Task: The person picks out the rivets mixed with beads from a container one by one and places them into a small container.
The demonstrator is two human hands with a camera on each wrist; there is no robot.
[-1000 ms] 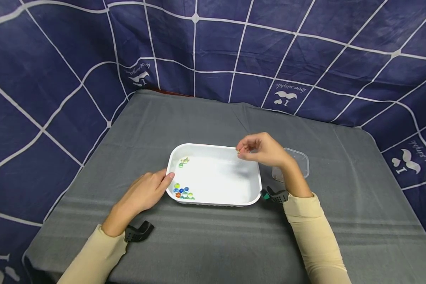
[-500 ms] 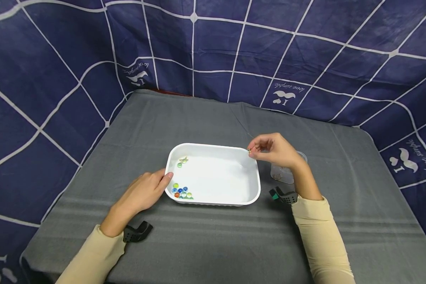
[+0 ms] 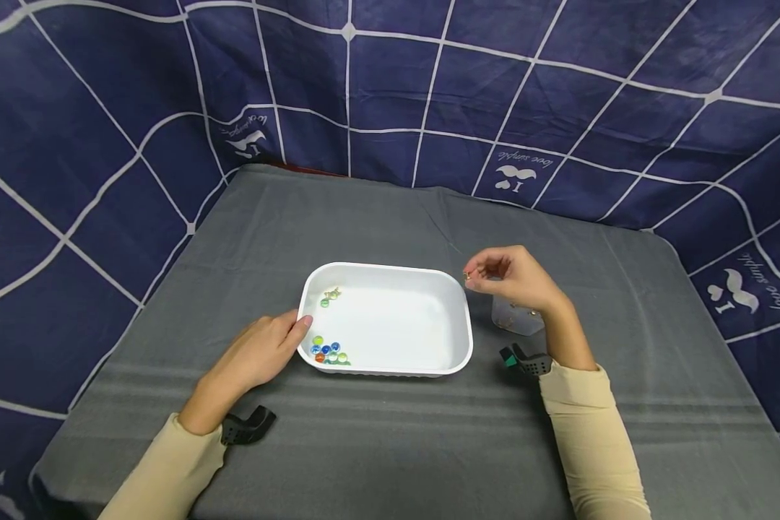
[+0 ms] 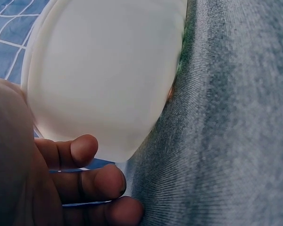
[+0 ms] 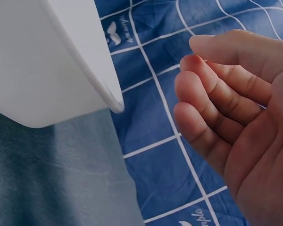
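A white tray (image 3: 396,321) lies on the grey cloth, and my left hand (image 3: 256,354) grips its left end, thumb over the rim and fingers outside the wall. Several glass marbles (image 3: 334,347) sit in the tray's near left corner. Toward its far left corner lie a few small gold-coloured pieces (image 3: 333,292) beside a green marble (image 3: 325,303). Just past the far right corner, my right hand (image 3: 516,278) pinches a tiny gold-coloured piece (image 3: 466,276) between thumb and forefinger; its exact kind is too small to tell. In the right wrist view the fingers mostly hide it.
A clear plastic box (image 3: 510,319) with some small gold bits in it stands right of the tray, partly covered by the right hand and wrist. Grey cloth (image 3: 390,440) covers the table. Blue curtains (image 3: 390,87) with white lines enclose the back and sides.
The right hand has moved right with the gold-coloured piece, from over the tray's far right corner to outside its rim. The left hand keeps its grip on the tray.
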